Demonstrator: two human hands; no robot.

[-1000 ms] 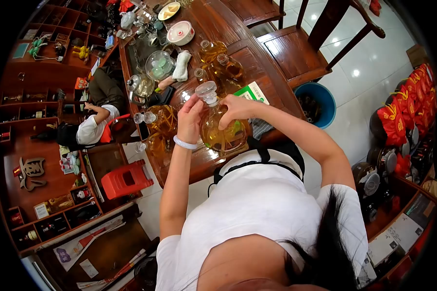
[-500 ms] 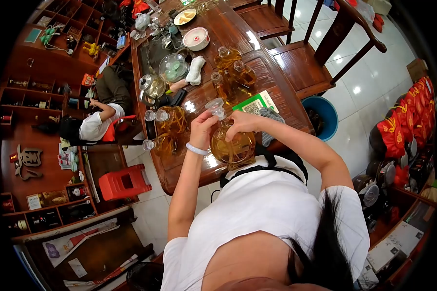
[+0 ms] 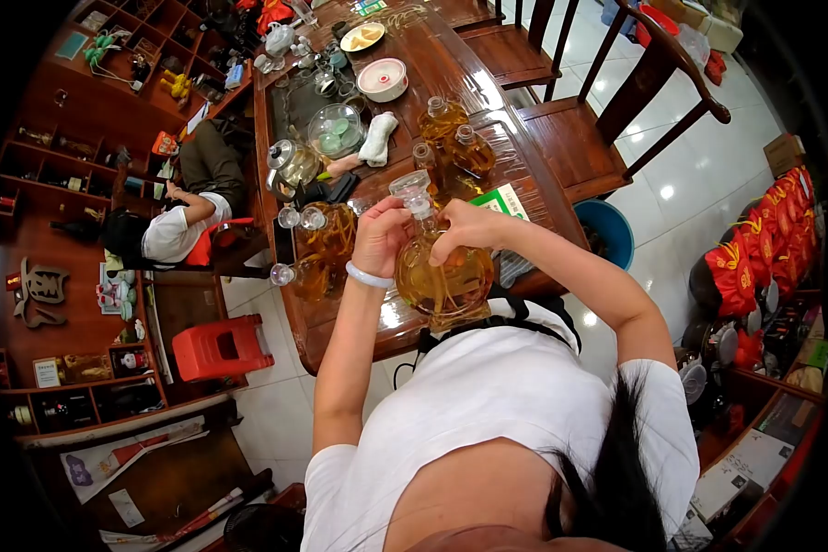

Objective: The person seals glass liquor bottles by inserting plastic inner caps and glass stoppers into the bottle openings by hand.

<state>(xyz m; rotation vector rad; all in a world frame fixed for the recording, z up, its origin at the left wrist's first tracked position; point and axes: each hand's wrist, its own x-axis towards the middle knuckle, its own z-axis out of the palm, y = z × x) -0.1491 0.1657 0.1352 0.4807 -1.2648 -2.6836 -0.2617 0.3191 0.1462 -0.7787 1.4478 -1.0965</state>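
A round glass bottle (image 3: 443, 281) of amber liquid, with pale root-like strands inside, stands upright at the table edge close to my body. A clear glass stopper (image 3: 410, 187) sits in its neck. My right hand (image 3: 469, 228) is closed around the neck's right side, thumb down on the shoulder. My left hand (image 3: 383, 241), with a pale bangle on the wrist, is pinched at the left of the neck just below the stopper. Whatever its fingertips hold is too small to make out. Stoppered amber bottles (image 3: 329, 235) stand to the left, and several unstoppered bottles (image 3: 469, 152) behind.
On the table (image 3: 460, 64) are a white towel (image 3: 378, 139), a glass teapot (image 3: 290, 166), a lidded bowl (image 3: 383, 80) and a green-edged card (image 3: 501, 201). A blue bucket (image 3: 616, 235) and wooden chairs (image 3: 575, 138) stand right. Another person (image 3: 189, 225) sits left, near a red stool (image 3: 221, 348).
My view has shifted slightly. Both hands remain at the bottle's neck; the left hand's fingers now sit a little lower, below the stopper.
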